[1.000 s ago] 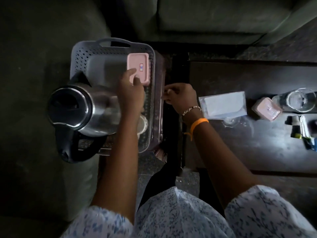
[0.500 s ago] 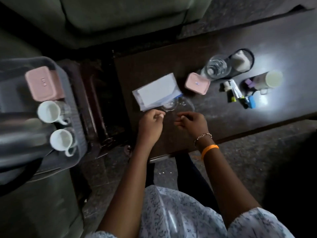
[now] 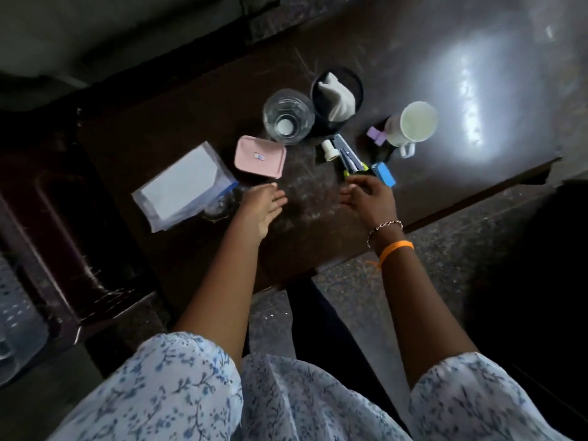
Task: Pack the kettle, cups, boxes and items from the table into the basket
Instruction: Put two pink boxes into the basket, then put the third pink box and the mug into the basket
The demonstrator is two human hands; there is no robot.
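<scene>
So nothing's gripped yet: the left hand (image 3: 262, 208) is held open, fingers straight, just below the flat pink plastic box (image 3: 260, 157), while the right hand (image 3: 370, 198) is loosely curled, empty, beside the small blue block (image 3: 385, 174) near the dark wooden table's (image 3: 178, 122) front edge. Further back, a clear drinking glass (image 3: 288, 117) and white mug (image 3: 413, 124) are seen; a clear plastic pouch (image 3: 183, 187) is left of the hands.

Left hand (image 3: 262, 208) palm-up, fingers straight; right hand (image 3: 370, 198) fingers loosely curled.
</scene>
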